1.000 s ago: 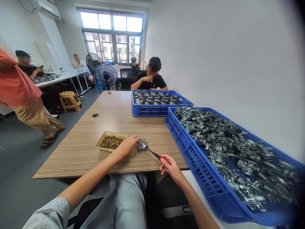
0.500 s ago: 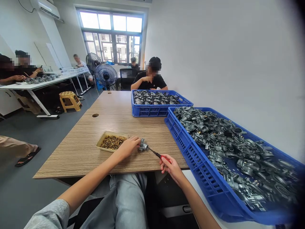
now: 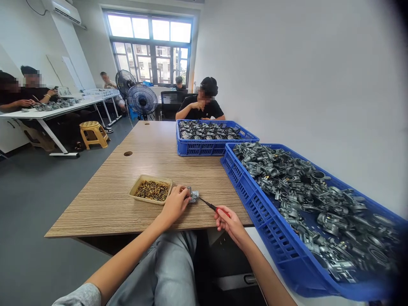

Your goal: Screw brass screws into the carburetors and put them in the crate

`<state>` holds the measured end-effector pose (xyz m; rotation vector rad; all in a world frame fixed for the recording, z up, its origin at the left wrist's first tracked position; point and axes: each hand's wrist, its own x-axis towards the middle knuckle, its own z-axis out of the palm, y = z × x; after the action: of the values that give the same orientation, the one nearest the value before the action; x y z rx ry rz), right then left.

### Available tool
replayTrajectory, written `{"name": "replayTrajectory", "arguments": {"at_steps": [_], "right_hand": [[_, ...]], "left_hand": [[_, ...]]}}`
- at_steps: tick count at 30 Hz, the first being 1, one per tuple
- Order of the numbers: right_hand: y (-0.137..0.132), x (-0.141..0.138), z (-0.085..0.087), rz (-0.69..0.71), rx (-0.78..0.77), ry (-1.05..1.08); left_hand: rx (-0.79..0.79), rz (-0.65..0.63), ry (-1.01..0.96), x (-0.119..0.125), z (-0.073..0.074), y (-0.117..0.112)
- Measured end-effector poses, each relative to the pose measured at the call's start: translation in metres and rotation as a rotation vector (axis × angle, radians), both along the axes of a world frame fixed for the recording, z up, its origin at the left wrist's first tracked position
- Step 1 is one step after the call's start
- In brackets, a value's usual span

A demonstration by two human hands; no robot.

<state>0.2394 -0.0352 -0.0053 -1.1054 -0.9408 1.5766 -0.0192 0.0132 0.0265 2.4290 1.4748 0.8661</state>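
Observation:
My left hand (image 3: 177,201) grips a small grey cast-metal part (image 3: 194,195) just above the wooden table (image 3: 114,187); whether the part rests on the tabletop I cannot tell. In my right hand (image 3: 228,218) is a screwdriver (image 3: 211,206) with a red and black handle, fingers wrapped round it. Its dark shaft points left, and the tip is at or very close to the metal part. Directly left of my left hand stands a cream plastic tub (image 3: 135,196) of small brass-coloured pieces (image 3: 153,190).
A large blue crate (image 3: 255,204) of loose metal parts stands at my right. Behind it, another blue crate (image 3: 191,148) holds darker assemblies. A co-worker (image 3: 204,102) sits across the table. Fans (image 3: 142,101) and a yellow stool (image 3: 93,135) stand further off.
My left hand has turned slightly and its forearm has shifted right, with the metal part still held. The screwdriver barely moved. The foot at the left edge has gone from view.

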Motion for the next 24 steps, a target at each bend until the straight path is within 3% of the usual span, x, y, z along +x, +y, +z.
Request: {"name": "replayTrajectory", "arguments": {"at_steps": [5, 11, 18, 24], "right_hand": [[0.003, 0.009, 0.009, 0.020, -0.049, -0.027], [0.008, 0.034, 0.030, 0.005, -0.041, -0.217], [-0.005, 0.042, 0.080, -0.050, 0.074, -0.402], [-0.033, 0.034, 0.121, 0.028, 0.255, -0.684]], "left_hand": [[-0.077, -0.015, -0.065, 0.003, 0.000, 0.001], [-0.110, -0.091, -0.208, 0.005, -0.007, 0.001], [-0.098, 0.019, -0.340, 0.021, -0.028, -0.006], [-0.138, -0.018, -0.474, 0.028, -0.035, -0.005]]}}
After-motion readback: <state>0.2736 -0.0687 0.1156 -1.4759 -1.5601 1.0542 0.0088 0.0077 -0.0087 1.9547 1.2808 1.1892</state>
